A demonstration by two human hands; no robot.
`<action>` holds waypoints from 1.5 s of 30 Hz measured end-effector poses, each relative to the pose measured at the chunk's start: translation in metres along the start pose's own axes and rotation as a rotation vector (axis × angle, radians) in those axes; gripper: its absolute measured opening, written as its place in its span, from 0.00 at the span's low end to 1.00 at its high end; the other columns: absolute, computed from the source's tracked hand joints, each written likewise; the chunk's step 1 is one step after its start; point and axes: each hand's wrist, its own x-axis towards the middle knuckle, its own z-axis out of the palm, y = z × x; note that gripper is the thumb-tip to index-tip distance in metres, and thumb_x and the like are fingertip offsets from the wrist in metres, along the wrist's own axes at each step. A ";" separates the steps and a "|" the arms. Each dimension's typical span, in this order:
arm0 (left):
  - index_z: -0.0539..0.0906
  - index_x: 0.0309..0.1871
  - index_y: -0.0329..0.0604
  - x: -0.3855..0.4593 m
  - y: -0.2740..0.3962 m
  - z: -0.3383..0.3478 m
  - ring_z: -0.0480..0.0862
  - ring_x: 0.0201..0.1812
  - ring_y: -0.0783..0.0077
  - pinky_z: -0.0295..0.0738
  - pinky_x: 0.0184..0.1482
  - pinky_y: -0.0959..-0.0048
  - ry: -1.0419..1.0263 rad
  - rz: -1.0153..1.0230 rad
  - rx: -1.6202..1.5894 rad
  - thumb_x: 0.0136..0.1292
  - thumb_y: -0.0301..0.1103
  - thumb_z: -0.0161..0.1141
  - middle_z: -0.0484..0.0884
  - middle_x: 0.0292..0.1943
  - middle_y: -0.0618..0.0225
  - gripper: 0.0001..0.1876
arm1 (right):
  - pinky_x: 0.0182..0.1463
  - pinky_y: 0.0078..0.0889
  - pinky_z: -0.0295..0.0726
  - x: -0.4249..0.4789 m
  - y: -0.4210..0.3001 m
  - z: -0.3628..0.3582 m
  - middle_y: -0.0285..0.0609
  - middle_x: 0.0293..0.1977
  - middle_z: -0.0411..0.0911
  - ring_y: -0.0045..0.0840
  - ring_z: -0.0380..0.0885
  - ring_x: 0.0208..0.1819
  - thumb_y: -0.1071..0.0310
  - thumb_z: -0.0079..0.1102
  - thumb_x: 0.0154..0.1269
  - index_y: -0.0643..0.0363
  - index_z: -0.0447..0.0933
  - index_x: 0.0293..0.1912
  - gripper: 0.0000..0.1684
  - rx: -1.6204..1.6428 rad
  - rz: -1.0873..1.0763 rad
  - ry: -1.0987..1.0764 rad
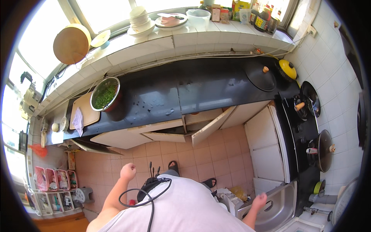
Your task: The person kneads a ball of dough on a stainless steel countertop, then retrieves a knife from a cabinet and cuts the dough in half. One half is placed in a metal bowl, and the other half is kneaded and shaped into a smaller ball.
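Note:
My left hand (128, 171) is curled into a loose fist above the tiled floor, with nothing visible in it. My right hand (259, 200), also curled, is over the stainless-steel sink (282, 200) in this view; whether it touches the metal cannot be told. Ahead runs a black countertop (150, 90) with water drops on it. A steel bowl (117, 100) of chopped green leaves stands by a wooden cutting board (94, 116). A pale purple cloth (78, 121) hangs over the board's front edge.
Below the counter, a cabinet door (213, 126) juts out open; another open door (95, 147) is farther left. A wok lid (261, 76) lies on the counter near the gas stove (301, 127). Stacked bowls (139, 21) line the windowsill. A grey stool (84, 195) stands at left.

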 end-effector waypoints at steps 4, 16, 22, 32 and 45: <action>0.88 0.44 0.41 0.026 -0.031 -0.021 0.89 0.43 0.55 0.83 0.50 0.61 0.092 -0.039 -0.091 0.61 0.35 0.62 0.90 0.40 0.55 0.12 | 0.63 0.38 0.78 0.005 -0.208 0.057 0.53 0.63 0.77 0.37 0.78 0.62 0.72 0.63 0.70 0.64 0.67 0.72 0.33 0.713 -0.206 -0.247; 0.86 0.46 0.33 -0.009 -0.049 -0.039 0.88 0.40 0.65 0.82 0.47 0.68 0.421 -0.351 -0.468 0.62 0.29 0.64 0.88 0.35 0.57 0.12 | 0.31 0.23 0.80 -0.009 -0.921 0.056 0.37 0.37 0.82 0.19 0.80 0.30 0.50 0.65 0.71 0.61 0.78 0.53 0.24 0.830 -0.810 -0.736; 0.87 0.42 0.34 -0.124 -0.054 0.045 0.87 0.37 0.65 0.82 0.45 0.68 0.436 -0.706 -0.439 0.58 0.29 0.66 0.88 0.33 0.59 0.10 | 0.30 0.26 0.81 0.010 -1.061 0.107 0.42 0.38 0.82 0.22 0.82 0.31 0.33 0.62 0.67 0.63 0.76 0.58 0.41 0.477 -0.839 -0.509; 0.87 0.42 0.33 -0.162 -0.017 0.100 0.89 0.38 0.64 0.82 0.46 0.67 0.196 -0.888 -0.494 0.58 0.31 0.65 0.89 0.35 0.56 0.12 | 0.46 0.44 0.82 0.045 -1.107 0.157 0.51 0.40 0.87 0.44 0.85 0.41 0.37 0.57 0.70 0.64 0.83 0.50 0.36 0.068 -1.325 0.139; 0.82 0.57 0.33 -0.047 -0.024 -0.108 0.83 0.51 0.76 0.77 0.57 0.76 0.715 -0.415 -0.882 0.70 0.26 0.63 0.86 0.50 0.66 0.14 | 0.34 0.22 0.78 -0.285 -0.735 0.121 0.43 0.36 0.83 0.20 0.79 0.29 0.82 0.56 0.62 0.63 0.75 0.53 0.18 0.488 -0.755 -1.998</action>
